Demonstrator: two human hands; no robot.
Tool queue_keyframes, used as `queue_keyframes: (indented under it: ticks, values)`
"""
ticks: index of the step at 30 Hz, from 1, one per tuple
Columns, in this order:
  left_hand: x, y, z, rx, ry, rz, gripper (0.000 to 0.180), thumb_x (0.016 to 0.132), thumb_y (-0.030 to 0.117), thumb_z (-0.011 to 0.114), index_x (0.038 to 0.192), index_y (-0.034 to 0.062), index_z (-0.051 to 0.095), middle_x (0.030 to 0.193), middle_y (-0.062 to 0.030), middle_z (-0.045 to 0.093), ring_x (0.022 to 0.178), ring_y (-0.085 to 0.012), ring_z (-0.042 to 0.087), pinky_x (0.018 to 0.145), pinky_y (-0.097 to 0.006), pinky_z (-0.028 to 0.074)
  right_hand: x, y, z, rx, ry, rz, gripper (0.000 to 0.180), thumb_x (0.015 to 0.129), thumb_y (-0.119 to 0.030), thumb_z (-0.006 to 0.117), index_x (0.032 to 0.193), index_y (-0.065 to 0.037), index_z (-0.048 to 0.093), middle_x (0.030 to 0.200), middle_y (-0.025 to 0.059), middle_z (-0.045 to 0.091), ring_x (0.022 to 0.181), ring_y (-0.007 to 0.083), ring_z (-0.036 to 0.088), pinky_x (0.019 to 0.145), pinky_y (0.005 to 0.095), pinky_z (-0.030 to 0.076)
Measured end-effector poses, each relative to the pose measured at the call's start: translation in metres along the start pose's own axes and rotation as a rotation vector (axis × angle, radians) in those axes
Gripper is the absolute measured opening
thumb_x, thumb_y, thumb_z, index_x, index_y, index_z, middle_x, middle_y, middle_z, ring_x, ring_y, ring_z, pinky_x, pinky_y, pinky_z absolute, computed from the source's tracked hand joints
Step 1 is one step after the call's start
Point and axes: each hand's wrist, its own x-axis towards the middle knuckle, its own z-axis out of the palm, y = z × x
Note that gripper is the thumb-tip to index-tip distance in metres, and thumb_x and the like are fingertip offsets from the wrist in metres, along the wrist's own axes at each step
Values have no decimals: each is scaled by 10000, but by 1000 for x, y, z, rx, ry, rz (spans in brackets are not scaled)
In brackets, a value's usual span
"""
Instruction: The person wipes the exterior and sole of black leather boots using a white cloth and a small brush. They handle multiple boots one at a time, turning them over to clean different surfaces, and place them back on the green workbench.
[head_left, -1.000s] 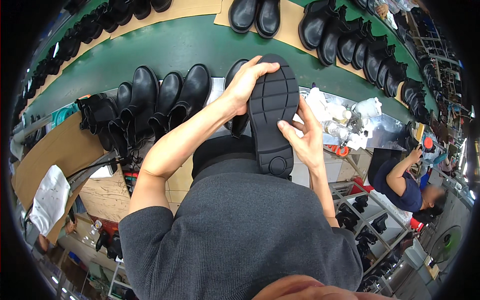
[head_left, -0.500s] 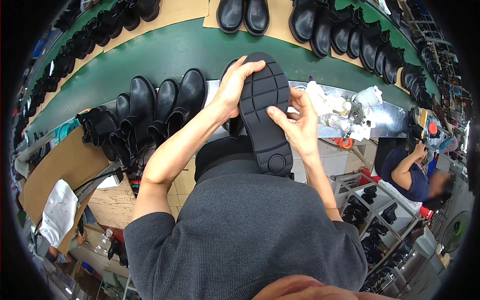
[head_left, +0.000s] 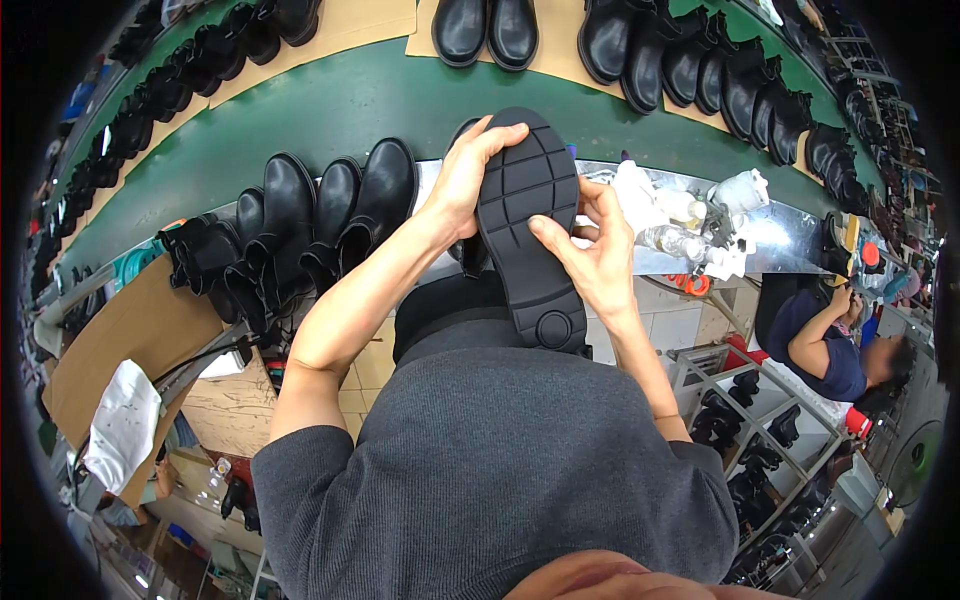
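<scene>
A black boot (head_left: 532, 190) is held in front of me with its grooved sole facing up, toe toward the bench and heel toward my lap. My left hand (head_left: 464, 180) grips the toe end, its thumb lying across the sole. On the other side my right hand (head_left: 600, 255) holds the edge, thumb pressed on the middle of the sole and fingers curled round the side. The boot's upper is hidden beneath the sole. Another black boot (head_left: 470, 257) shows partly behind my left hand. Several black boots (head_left: 376, 195) stand on the bench left of my forearm.
Small bottles and white cloths (head_left: 690, 215) lie on the metal bench edge to the right. Beyond, a green conveyor (head_left: 400, 100) carries rows of black boots on cardboard (head_left: 565, 60). A rack of shoes (head_left: 740, 420) stands at lower right, near a seated co-worker (head_left: 825, 350).
The grip on the boot stays the same. My right thumb has shifted very slightly along the sole; the whole view has moved a little.
</scene>
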Motion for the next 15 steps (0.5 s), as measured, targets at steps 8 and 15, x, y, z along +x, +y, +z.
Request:
queue_keyframes:
  ticks: [8,15]
  values:
    - [8,-10,-11,19,32,-27,955,821,276,670,1460,-82,57,1164,-209,567,978,-242,639,822,-368,549,0,2,-6,-4,-29,-88,517,782,-103,768,1192,38,486,1079,128,627,1004,195,608,810,336,551]
    - [-2,-1,0,0,60,-11,267,909,237,574,1071,26,545,963,-106,652,835,-192,673,739,-317,581,-1,13,-8,64,-38,-91,530,775,-127,776,1192,36,492,1118,118,618,1044,199,592,836,349,533]
